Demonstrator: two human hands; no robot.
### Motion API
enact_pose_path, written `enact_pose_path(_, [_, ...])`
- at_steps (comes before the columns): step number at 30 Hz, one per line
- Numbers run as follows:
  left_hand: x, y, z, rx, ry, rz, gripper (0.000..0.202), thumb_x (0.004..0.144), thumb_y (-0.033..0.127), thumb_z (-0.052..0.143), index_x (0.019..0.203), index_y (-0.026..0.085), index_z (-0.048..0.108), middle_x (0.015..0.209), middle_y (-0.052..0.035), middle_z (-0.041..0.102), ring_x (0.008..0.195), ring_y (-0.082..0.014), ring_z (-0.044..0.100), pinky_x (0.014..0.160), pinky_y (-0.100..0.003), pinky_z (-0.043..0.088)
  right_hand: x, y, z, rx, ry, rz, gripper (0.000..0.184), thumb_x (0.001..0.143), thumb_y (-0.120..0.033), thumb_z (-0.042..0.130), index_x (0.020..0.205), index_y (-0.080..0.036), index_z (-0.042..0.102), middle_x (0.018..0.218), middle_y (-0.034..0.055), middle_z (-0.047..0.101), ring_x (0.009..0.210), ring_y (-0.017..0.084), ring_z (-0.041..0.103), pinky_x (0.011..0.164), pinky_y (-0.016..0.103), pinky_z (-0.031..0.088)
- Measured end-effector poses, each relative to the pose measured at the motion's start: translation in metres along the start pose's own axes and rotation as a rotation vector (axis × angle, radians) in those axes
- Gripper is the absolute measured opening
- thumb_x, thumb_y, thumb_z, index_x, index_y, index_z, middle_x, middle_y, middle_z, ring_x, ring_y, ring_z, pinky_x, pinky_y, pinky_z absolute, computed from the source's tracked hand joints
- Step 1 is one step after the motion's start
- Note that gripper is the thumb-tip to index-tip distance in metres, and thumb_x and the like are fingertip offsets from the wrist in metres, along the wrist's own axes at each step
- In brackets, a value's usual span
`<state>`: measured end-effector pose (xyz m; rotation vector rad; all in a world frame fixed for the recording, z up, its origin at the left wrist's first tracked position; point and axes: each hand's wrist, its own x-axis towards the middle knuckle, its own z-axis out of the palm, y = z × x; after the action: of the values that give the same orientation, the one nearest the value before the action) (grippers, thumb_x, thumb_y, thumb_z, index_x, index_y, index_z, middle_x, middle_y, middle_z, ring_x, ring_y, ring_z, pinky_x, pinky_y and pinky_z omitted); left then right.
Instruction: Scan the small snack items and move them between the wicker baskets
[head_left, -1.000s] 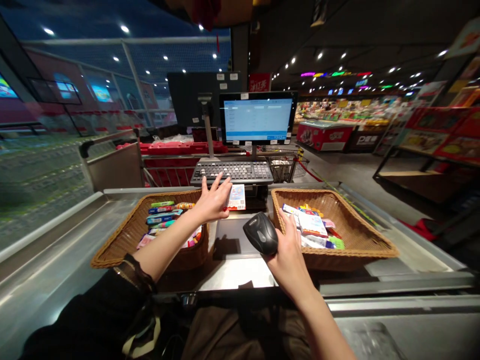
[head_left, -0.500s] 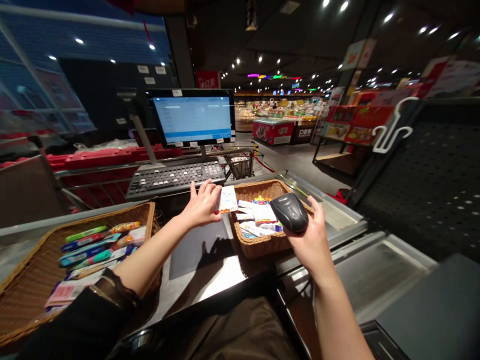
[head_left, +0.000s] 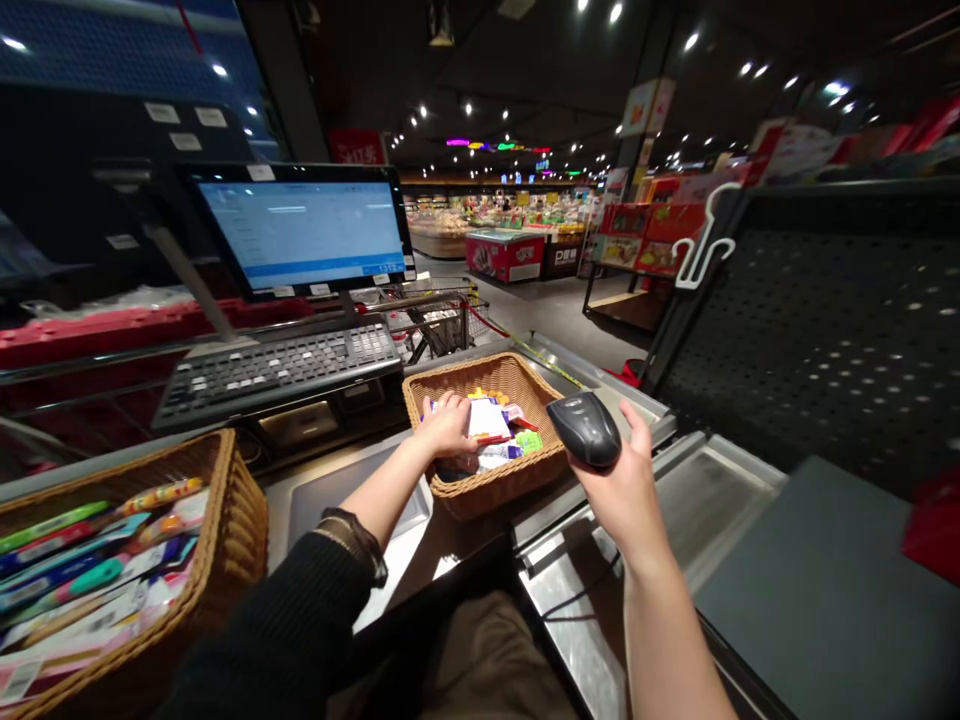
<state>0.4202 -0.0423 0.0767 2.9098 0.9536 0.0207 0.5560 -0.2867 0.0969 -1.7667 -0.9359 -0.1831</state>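
My left hand [head_left: 446, 428] is inside the wicker basket [head_left: 495, 492] in the middle of the counter. Its fingers and thumb close on the left end of a small flat white box [head_left: 489, 418] with an orange-red edge. Around that box lie several colourful packets, among them a green one [head_left: 528, 441]. To the right of the basket, my right hand [head_left: 619, 490] is wrapped around a black handheld barcode scanner [head_left: 586, 428], held up above the counter. The hand hides the scanner's handle.
A second wicker basket [head_left: 238, 510] on the left holds several packaged pens or toothbrush-like items. Behind it stand a keyboard [head_left: 281, 370] and a lit monitor [head_left: 307, 225]. A black perforated panel [head_left: 832, 330] with a white hook [head_left: 701, 245] rises at right.
My left hand has gone from the middle basket's left rim, where it held a white box, down into the basket. The right hand keeps the scanner. The view has turned right.
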Motion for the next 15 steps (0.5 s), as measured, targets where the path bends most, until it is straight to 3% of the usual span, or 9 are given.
enact_pose_path(9, [0.006, -0.003, 0.004, -0.028, -0.077, -0.004, 0.068, 0.078, 0.054, 0.067, 0.137, 0.024, 0.05, 0.157, -0.0141, 0.042, 0.15, -0.0394, 0.022, 0.116, -0.073, 0.014, 0.0, 0.016, 0.004, -0.02, -0.064, -0.028, 0.034, 0.076, -0.037, 0.071, 0.102, -0.014, 0.071, 0.155, 0.0205, 0.033, 0.148, 0.037, 0.032, 0.12, 0.054, 0.03])
enact_pose_path(12, [0.007, -0.003, 0.005, -0.055, -0.047, 0.009, 0.077, 0.076, 0.055, 0.069, 0.142, 0.023, 0.047, 0.159, -0.0143, 0.038, 0.151, -0.0402, 0.021, 0.116, -0.072, 0.016, 0.001, 0.012, 0.005, -0.03, -0.06, -0.059, 0.033, 0.076, -0.036, 0.071, 0.101, -0.014, 0.071, 0.154, 0.0213, 0.035, 0.146, 0.036, 0.036, 0.119, 0.053, 0.032])
enact_pose_path(15, [0.007, -0.002, 0.004, -0.124, 0.056, 0.04, 0.076, 0.077, 0.051, 0.069, 0.144, 0.024, 0.047, 0.16, -0.0129, 0.037, 0.151, -0.0395, 0.021, 0.116, -0.072, 0.017, 0.003, 0.007, 0.007, -0.039, -0.057, -0.088, 0.032, 0.077, -0.036, 0.07, 0.1, -0.014, 0.072, 0.152, 0.0212, 0.036, 0.144, 0.036, 0.037, 0.117, 0.054, 0.034])
